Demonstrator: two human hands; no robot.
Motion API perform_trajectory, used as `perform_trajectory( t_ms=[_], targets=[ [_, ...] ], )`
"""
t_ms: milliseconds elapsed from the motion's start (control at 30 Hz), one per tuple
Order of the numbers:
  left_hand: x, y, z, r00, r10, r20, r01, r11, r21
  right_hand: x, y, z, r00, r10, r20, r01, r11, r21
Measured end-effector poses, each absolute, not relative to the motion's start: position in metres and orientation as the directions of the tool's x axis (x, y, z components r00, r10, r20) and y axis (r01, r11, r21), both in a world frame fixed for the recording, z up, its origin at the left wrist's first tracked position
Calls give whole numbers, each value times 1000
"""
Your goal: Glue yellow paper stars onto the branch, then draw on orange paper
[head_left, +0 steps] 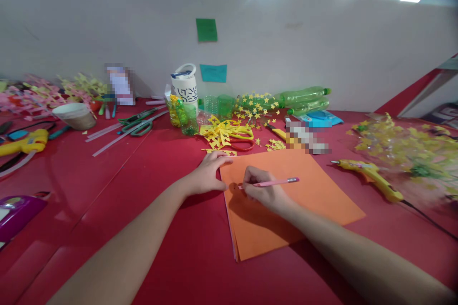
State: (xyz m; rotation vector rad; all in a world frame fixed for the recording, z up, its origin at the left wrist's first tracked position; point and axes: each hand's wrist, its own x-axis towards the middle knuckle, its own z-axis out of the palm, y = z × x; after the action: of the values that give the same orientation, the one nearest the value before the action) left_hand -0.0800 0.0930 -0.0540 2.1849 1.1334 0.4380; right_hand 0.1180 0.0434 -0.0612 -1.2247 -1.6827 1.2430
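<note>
A stack of orange paper (322,195) lies on the red table, its top sheet facing up. My right hand (265,190) rests on the paper and grips a pink pencil (275,182), its eraser end pointing right and its tip near the left part of the sheet. Small dark marks (233,186) show on the paper close to the tip. At the upper left edge of the stack, my left hand (211,174) is spread, with fingers on the border of the sheet and nothing in its grasp.
Beyond the paper lie yellow star cut-outs (275,145), red-handled scissors (243,144) and green plastic bottles (304,96). A yellow glue gun (372,176) lies to the right, another glue gun (32,142) to the left. Green scissors (139,126) and a white tumbler (185,88) sit behind.
</note>
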Motion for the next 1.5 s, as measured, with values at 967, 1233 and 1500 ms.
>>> perform_trajectory(
  t_ms=[967,1233,1500],
  targets=[
    [-80,95,-57,587,809,21,604,-455,655,119,41,-65,-386,922,44,299,170,-939],
    [-82,96,-59,593,803,52,596,-482,642,118,39,-65,-414,907,81,329,232,-916],
    [-81,96,-61,589,805,67,607,-496,621,117,38,-60,-432,896,103,355,274,-894]
  ],
)
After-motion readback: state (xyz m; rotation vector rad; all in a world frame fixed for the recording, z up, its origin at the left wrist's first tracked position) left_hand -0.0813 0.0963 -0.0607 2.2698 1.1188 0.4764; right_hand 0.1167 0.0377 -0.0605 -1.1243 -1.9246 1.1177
